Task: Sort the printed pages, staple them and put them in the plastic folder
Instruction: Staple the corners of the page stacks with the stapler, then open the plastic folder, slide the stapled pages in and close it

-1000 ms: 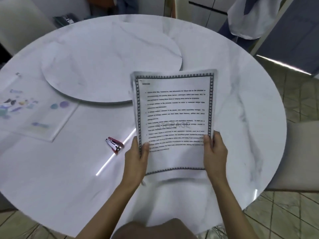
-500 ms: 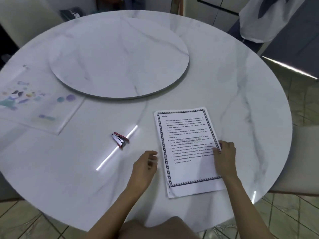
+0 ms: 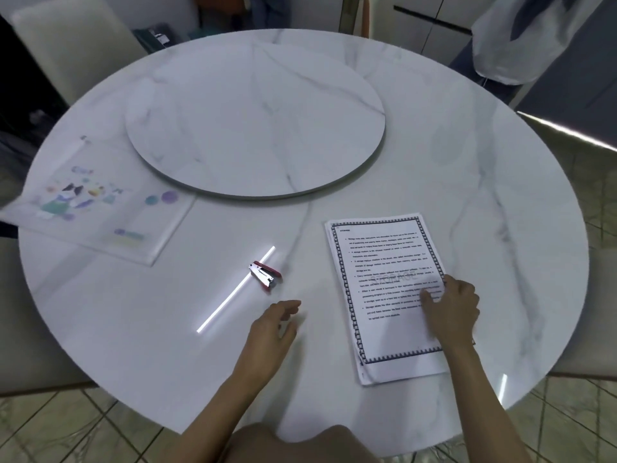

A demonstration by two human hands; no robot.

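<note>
A stack of printed pages [image 3: 384, 282] with a patterned border lies flat on the round marble table [image 3: 500, 228], right of centre. My right hand [image 3: 449, 309] rests on the stack's right edge, fingers spread flat on the paper. My left hand [image 3: 272, 329] hovers over bare table left of the pages, fingers loosely apart, holding nothing. A small red and silver stapler [image 3: 264, 275] lies just beyond my left hand. The clear plastic folder [image 3: 96, 208] with coloured cartoon prints lies at the table's left side.
A round marble turntable [image 3: 255, 121] takes up the table's middle. Pale chairs stand at the far left [image 3: 66, 45] and at the right [image 3: 594, 315]. A white cloth [image 3: 510, 38] hangs at the top right. Tiled floor shows below the table's edge.
The pages were held up in both hands, then laid flat on the table. My left hand let go and moved left toward the stapler; my right hand stays on the stack.
</note>
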